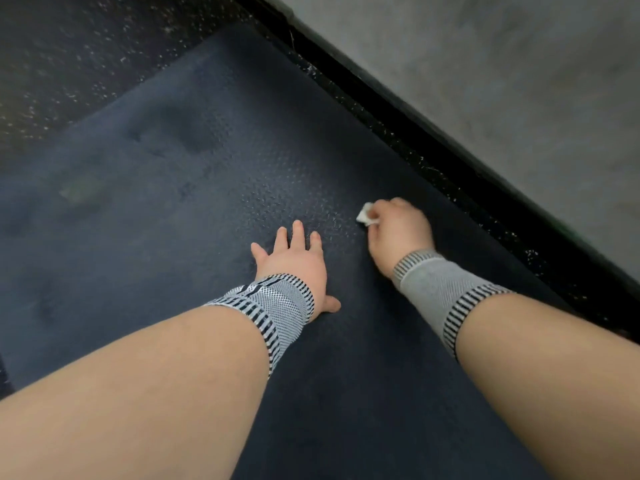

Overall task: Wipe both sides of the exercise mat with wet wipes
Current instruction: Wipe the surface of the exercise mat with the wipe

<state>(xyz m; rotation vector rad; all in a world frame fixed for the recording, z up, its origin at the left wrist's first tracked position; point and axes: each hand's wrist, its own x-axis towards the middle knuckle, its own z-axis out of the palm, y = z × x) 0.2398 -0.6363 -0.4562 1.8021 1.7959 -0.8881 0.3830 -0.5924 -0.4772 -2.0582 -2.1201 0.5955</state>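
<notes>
Seen from above: a dark navy rectangular foam exercise mat (214, 188), its surface embossed with a fine raised diamond grain that catches the light near the middle and shows several darker, damp-looking patches toward the far left. Pressed flat on the mat near its centre, the left hand (294, 261), fingers straight and spread, thumb out to the side, holding nothing. Just to the right, nearer the mat's right edge, the right hand (398, 226), fingers curled and clamped on a small crumpled white wet wipe (367, 213), the wipe touching the mat surface. Two bare forearms, one wipe, one mat. Two stretchy knitted wrist sleeves: a grey sleeve with black-and-white ribbed bands (270, 306) on the left wrist, a plainer grey sleeve with ribbed striped edges (440, 289) on the right. Beneath and beyond the mat's far corner, black rubber flooring flecked with pale specks (69, 57), coarse and matte. Along the mat's right edge, a narrow strip of the same speckled floor, then a black baseboard (450, 140) running diagonally, and above it a smooth, mottled grey concrete-look wall (502, 64).
</notes>
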